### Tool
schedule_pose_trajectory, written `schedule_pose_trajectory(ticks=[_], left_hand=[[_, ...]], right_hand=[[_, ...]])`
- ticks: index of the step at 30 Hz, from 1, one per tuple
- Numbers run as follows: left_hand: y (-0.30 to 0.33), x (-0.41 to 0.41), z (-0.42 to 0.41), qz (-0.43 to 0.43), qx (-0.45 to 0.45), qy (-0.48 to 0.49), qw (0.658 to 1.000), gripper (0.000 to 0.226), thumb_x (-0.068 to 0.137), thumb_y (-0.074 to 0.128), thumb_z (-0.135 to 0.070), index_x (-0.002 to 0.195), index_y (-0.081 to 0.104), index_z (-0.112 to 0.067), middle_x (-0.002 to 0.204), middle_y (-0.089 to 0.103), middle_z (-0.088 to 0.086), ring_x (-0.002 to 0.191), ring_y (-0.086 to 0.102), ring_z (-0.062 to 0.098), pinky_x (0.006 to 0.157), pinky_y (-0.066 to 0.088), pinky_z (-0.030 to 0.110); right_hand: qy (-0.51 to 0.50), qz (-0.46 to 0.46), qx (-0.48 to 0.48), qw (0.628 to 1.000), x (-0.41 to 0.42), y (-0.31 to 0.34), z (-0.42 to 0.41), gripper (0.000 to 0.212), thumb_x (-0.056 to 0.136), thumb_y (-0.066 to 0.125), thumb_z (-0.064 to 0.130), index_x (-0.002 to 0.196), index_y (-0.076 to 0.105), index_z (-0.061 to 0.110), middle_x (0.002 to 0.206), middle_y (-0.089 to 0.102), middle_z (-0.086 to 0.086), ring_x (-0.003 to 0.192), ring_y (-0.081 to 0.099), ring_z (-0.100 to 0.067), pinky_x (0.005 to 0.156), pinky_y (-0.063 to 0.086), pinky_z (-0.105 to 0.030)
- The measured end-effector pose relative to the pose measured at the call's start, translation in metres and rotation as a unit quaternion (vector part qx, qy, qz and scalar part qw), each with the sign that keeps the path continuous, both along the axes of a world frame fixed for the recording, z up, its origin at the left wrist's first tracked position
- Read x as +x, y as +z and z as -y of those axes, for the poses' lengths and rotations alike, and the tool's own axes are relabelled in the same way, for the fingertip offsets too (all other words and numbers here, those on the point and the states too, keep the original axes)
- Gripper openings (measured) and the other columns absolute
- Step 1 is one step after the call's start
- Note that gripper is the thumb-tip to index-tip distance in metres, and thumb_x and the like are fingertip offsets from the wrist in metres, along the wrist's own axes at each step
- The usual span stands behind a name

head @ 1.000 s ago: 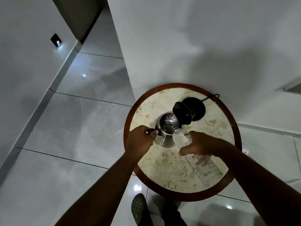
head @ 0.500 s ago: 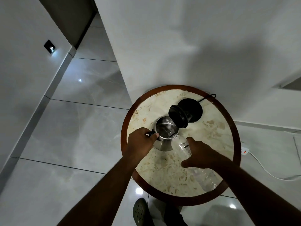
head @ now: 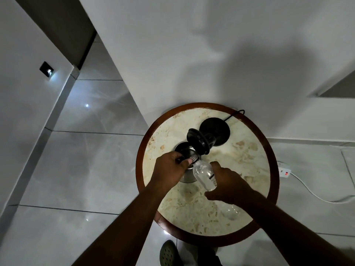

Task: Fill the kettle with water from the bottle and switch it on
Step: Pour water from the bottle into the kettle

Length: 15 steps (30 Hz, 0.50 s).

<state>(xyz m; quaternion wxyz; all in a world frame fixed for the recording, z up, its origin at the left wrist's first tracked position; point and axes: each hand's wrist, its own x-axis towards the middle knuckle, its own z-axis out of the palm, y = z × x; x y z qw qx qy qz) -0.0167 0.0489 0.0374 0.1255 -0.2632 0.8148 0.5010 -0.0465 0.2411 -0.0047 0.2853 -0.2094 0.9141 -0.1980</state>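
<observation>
Bare forearms, no sleeves; a dark perforated clog on one foot.

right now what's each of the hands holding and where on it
The left hand grips the kettle by its black handle. The right hand holds the tilted water bottle around its middle, neck toward the kettle's open top.

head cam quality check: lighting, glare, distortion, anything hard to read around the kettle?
Head view: dim overall, with a broad soft shadow on the wall above the round table; small glare spots on the glossy floor tiles; wide-angle bending of wall and tile lines; the clear bottle in the right hand reads faintly, and the left hand covers much of the kettle.
</observation>
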Motion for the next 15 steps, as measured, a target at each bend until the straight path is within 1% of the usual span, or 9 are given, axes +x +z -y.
schedule_pose_trajectory(ticks=[2, 3, 5, 6, 7, 9, 12, 14, 15], left_hand=[[0.004, -0.003, -0.008, -0.026, -0.014, -0.032, 0.999, 0.026, 0.086, 0.071, -0.031, 0.104, 0.075, -0.013, 0.093, 0.077, 0.009, 0.083, 0.072, 0.025, 0.081, 0.059, 0.043], [0.005, -0.004, -0.011, -0.042, -0.036, -0.057, 0.997, 0.024, 0.086, 0.07, -0.031, 0.103, 0.075, -0.014, 0.091, 0.077, 0.006, 0.079, 0.071, 0.018, 0.077, 0.06, 0.035], [0.009, -0.009, -0.02, -0.069, -0.099, -0.122, 0.985, 0.022, 0.086, 0.07, -0.033, 0.098, 0.075, -0.016, 0.087, 0.076, 0.0, 0.073, 0.066, 0.007, 0.066, 0.051, 0.015], [0.012, -0.012, -0.024, -0.074, -0.129, -0.15, 0.977, 0.023, 0.086, 0.07, -0.035, 0.096, 0.074, -0.016, 0.085, 0.074, -0.001, 0.072, 0.065, 0.006, 0.063, 0.047, 0.012], [0.015, -0.016, -0.032, -0.074, -0.161, -0.183, 0.967, 0.026, 0.086, 0.069, -0.038, 0.094, 0.073, -0.014, 0.085, 0.073, -0.001, 0.074, 0.065, 0.008, 0.064, 0.048, 0.015], [0.02, -0.023, -0.053, -0.074, -0.242, -0.246, 0.936, 0.034, 0.088, 0.062, -0.045, 0.092, 0.069, -0.011, 0.085, 0.071, 0.004, 0.081, 0.067, 0.017, 0.07, 0.054, 0.027], [0.026, -0.033, -0.092, -0.082, -0.338, -0.302, 0.888, 0.042, 0.092, 0.053, -0.051, 0.093, 0.066, -0.012, 0.087, 0.069, 0.008, 0.084, 0.068, 0.024, 0.066, 0.047, 0.03], [0.026, -0.04, -0.117, -0.077, -0.37, -0.342, 0.86, 0.046, 0.093, 0.048, -0.054, 0.094, 0.066, -0.012, 0.087, 0.069, 0.008, 0.083, 0.068, 0.024, 0.065, 0.043, 0.03], [0.024, -0.044, -0.126, -0.071, -0.384, -0.363, 0.846, 0.047, 0.094, 0.046, -0.055, 0.094, 0.066, -0.012, 0.088, 0.069, 0.008, 0.084, 0.068, 0.024, 0.065, 0.043, 0.03]], right_hand=[[-0.014, -0.029, -0.049, 0.998, 0.004, -0.005, -0.005, 0.081, 0.062, 0.076, 0.041, 0.128, 0.034, 0.021, 0.099, 0.064, -0.001, 0.08, 0.064, -0.02, 0.069, 0.054, -0.032], [-0.019, -0.048, -0.069, 0.996, 0.006, -0.009, -0.006, 0.08, 0.063, 0.075, 0.04, 0.129, 0.034, 0.021, 0.101, 0.065, -0.002, 0.082, 0.064, -0.02, 0.071, 0.055, -0.032], [-0.042, -0.082, -0.102, 0.99, 0.01, -0.016, -0.012, 0.079, 0.064, 0.076, 0.039, 0.129, 0.036, 0.022, 0.103, 0.066, -0.001, 0.081, 0.065, -0.019, 0.068, 0.054, -0.028], [-0.057, -0.088, -0.116, 0.988, 0.013, -0.019, -0.014, 0.078, 0.063, 0.076, 0.039, 0.129, 0.037, 0.023, 0.103, 0.066, 0.001, 0.08, 0.066, -0.017, 0.065, 0.052, -0.025], [-0.078, -0.089, -0.127, 0.985, 0.014, -0.024, -0.02, 0.077, 0.063, 0.077, 0.039, 0.127, 0.039, 0.023, 0.103, 0.066, 0.002, 0.079, 0.066, -0.016, 0.064, 0.05, -0.022], [-0.117, -0.097, -0.153, 0.976, 0.017, -0.032, -0.029, 0.068, 0.064, 0.077, 0.04, 0.122, 0.045, 0.024, 0.101, 0.066, 0.006, 0.079, 0.065, -0.013, 0.064, 0.048, -0.02], [-0.192, -0.101, -0.194, 0.957, 0.018, -0.043, -0.044, 0.052, 0.067, 0.068, 0.045, 0.113, 0.05, 0.029, 0.094, 0.062, 0.017, 0.082, 0.06, 0.002, 0.069, 0.048, -0.014], [-0.22, -0.109, -0.223, 0.943, 0.017, -0.051, -0.055, 0.059, 0.063, 0.075, 0.04, 0.113, 0.045, 0.034, 0.089, 0.055, 0.025, 0.085, 0.053, 0.017, 0.069, 0.042, -0.002], [-0.235, -0.116, -0.231, 0.937, 0.017, -0.057, -0.06, 0.063, 0.062, 0.081, 0.034, 0.112, 0.044, 0.035, 0.088, 0.054, 0.025, 0.087, 0.051, 0.02, 0.07, 0.04, 0.002]])
